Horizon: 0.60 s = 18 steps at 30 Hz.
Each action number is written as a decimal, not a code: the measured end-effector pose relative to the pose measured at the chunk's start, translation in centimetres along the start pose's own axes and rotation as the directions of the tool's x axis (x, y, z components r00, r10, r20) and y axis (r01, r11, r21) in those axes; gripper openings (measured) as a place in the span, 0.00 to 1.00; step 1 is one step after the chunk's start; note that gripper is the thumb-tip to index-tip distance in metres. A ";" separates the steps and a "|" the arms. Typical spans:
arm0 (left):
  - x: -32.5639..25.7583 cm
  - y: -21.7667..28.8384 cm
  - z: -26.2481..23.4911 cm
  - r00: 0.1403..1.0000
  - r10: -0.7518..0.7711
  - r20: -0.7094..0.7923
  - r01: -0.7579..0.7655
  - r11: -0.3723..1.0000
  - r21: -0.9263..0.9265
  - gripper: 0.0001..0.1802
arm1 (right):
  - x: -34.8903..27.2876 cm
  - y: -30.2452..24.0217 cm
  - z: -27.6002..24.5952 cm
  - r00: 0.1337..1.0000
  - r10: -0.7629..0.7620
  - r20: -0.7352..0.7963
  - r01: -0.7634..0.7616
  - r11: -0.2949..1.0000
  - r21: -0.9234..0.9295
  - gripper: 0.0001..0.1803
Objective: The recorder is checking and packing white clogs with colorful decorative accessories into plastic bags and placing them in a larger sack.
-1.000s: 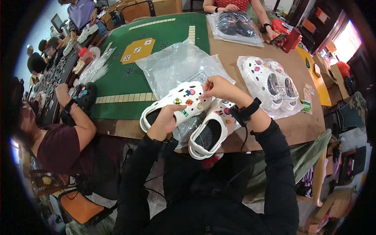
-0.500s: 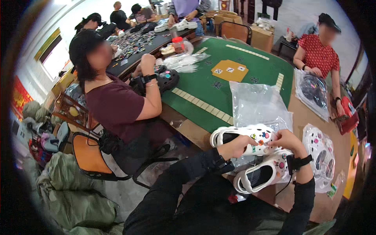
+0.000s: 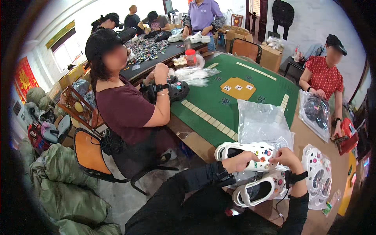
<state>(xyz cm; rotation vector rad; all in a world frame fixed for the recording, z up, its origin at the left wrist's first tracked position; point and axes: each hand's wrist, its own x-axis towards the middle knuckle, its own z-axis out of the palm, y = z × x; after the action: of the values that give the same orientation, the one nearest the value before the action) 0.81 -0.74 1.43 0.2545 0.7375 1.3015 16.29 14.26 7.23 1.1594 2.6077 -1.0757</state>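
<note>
A white clog [image 3: 254, 149] with colourful charms on its toe lies across the table edge in front of me. My left hand [image 3: 238, 161] grips its near side, the thumb close to the charms. At the toe end my right hand [image 3: 288, 159] pinches, its fingertips pressed to the shoe; whether a small charm sits between them is hidden. A second white clog [image 3: 253, 194], dark inside and also decorated, rests nearer to me, below my right wrist. Behind the first clog is a clear plastic bag [image 3: 256, 119] on the table.
A bagged pair of white clogs [image 3: 317, 176] lies to the right. The green table [image 3: 211, 90] carries rows of pale tiles. At left a person [image 3: 125, 102] handles a dark clog [image 3: 179, 91]; across, another in red [image 3: 323, 76] is beside a bagged dark pair [image 3: 315, 111].
The view has tilted, so the scene sits lower in the picture. Both hands stay on the white clog, with little change in their grip.
</note>
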 end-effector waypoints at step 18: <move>0.5 0.1 -1.2 0.977 0.103 0.188 -0.111 0.993 0.034 0.21 | -7.1 -15.7 -2.9 0.779 -0.626 0.029 0.622 0.779 0.083 0.42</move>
<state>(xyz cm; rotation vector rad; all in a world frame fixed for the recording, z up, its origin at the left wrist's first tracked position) 0.07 -0.55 0.44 0.4514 0.6004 1.3435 11.20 4.49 20.73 0.2199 3.0042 -1.2668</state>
